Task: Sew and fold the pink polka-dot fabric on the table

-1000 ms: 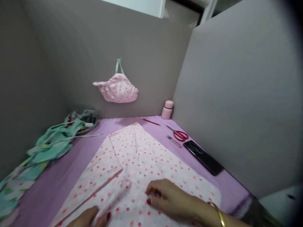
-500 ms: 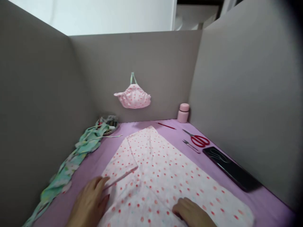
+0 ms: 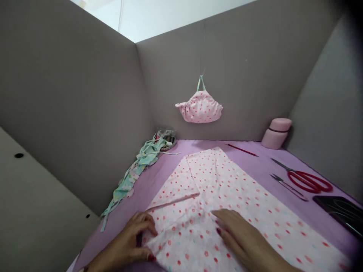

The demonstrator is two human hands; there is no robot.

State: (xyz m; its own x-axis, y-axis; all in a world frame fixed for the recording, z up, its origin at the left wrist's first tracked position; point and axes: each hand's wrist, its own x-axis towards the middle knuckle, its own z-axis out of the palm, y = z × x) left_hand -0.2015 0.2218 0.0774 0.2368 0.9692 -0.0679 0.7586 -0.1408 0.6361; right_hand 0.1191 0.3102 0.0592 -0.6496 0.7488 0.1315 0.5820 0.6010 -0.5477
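Observation:
A large piece of white cloth with red and pink dots lies in front of me, a folded flap on its left part. At its near left edge is my left hand, fingers bent and touching the cloth, thumb apart from them. My right hand lies flat on the middle of the cloth, fingers stretched out. Low wrinkles run through the fabric between both hands.
A pink dotted pouch-like cloth piece hangs on the back panel. Left are green printed strips and a small container. Right are a red pencil, pink flask, red-handled scissors, thread snips and a black phone.
The view has swung to the left. My right hand has moved up the cloth and stretched its fingers out. My left hand has shifted down along the left edge, thumb and fingers spread.

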